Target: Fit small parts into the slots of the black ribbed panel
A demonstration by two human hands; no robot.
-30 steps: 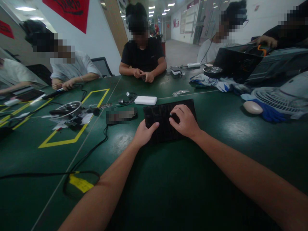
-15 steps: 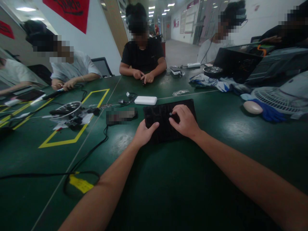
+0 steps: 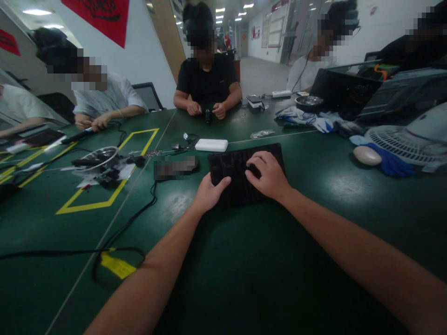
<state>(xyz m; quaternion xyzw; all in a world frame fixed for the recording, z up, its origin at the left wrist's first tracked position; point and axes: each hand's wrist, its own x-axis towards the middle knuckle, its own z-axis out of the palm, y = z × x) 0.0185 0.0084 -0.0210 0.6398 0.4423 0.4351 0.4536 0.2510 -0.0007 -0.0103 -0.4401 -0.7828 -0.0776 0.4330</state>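
Observation:
A flat black tray-like panel (image 3: 237,193) with moulded shapes on its face lies on the green table in front of me. My left hand (image 3: 211,191) grips its left edge, thumb on top and fingers hidden beneath. Over the panel's right half, my right hand (image 3: 267,176) is curled with thumb and index finger pinched near the surface. A tiny dark, partly shiny piece seems to be at those fingertips, too small and covered to name. Beyond the panel lies a white power bank (image 3: 211,145), and left of it is a blurred-out object (image 3: 176,168) with a black cord.
To the left, a metal bowl (image 3: 96,159) with dark parts stands near yellow tape (image 3: 84,206). A white fan (image 3: 401,144), blue glove (image 3: 394,160) and pale computer mouse (image 3: 366,156) lie right. A black cable (image 3: 118,253) runs by my left forearm. Several people sit around the table.
My right fingertips have shifted slightly, and the small shiny piece by them shows less. The panel and my left hand stay put. The person opposite has drawn their hands apart.

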